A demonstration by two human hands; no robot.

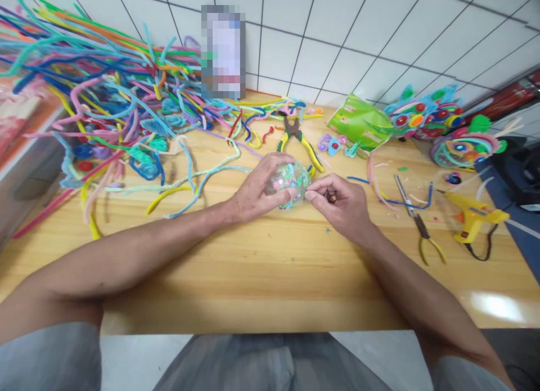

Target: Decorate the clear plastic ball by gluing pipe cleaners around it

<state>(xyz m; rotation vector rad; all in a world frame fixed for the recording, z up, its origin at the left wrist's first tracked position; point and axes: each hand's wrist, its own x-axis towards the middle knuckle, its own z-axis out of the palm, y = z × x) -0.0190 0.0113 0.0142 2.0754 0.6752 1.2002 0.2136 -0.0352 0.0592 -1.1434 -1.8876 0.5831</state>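
Observation:
A clear, rounded plastic piece with colourful specks (pixel 298 178), perhaps a bottle or a ball, is held just above the middle of the wooden table. My left hand (pixel 264 188) wraps round its left side, thumb across the front. At its right edge, my right hand (pixel 340 205) has thumb and forefinger pinched together, fingertips against or very near the plastic. Whatever lies in that pinch is too small to make out. Behind the plastic piece lie pliers with yellow and green handles (pixel 310 152), their jaws pointing to the wall.
Many coloured pipe cleaners (pixel 122 98) heap at the left and back. A green packet (pixel 360 124) and decorated animal-like heads (pixel 462 146) stand at back right. Scissors (pixel 422 228) and a yellow glue gun (pixel 472 214) lie on the right. A blurred-out upright panel (pixel 223 53) leans near the tiled wall.

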